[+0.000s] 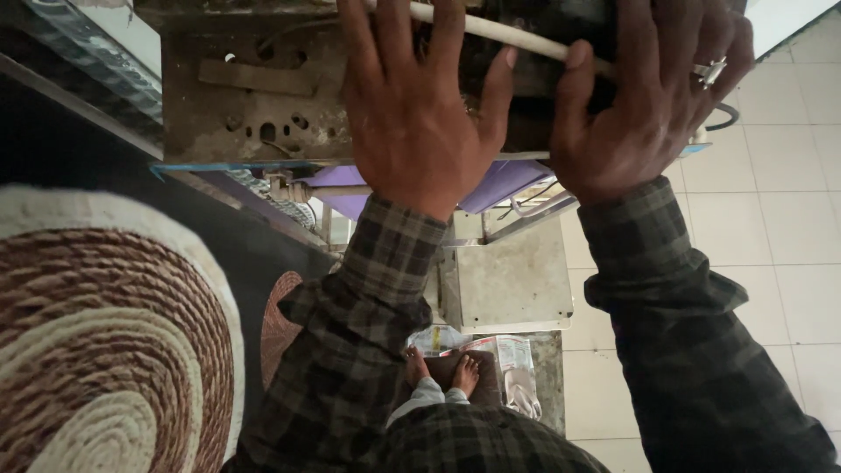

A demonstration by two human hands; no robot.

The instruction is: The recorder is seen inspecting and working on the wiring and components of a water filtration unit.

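Note:
My left hand (419, 105) lies flat, fingers spread, on a dirty metal machine plate (236, 105) with several holes. My right hand (653, 92), with a ring on one finger, rests on the dark right part of the machine; its thumb touches a thin white rod (517, 37) that runs slantwise under both hands. Both arms wear dark plaid sleeves. Whether the right fingers curl around anything is hidden.
A purple panel (504, 182) and metal tubes sit below the plate. Under them stand a grey metal block (512, 280), clear plastic bags (517, 372) and my bare feet (442, 372). A round woven rug (96, 342) lies at left, white floor tiles (788, 228) at right.

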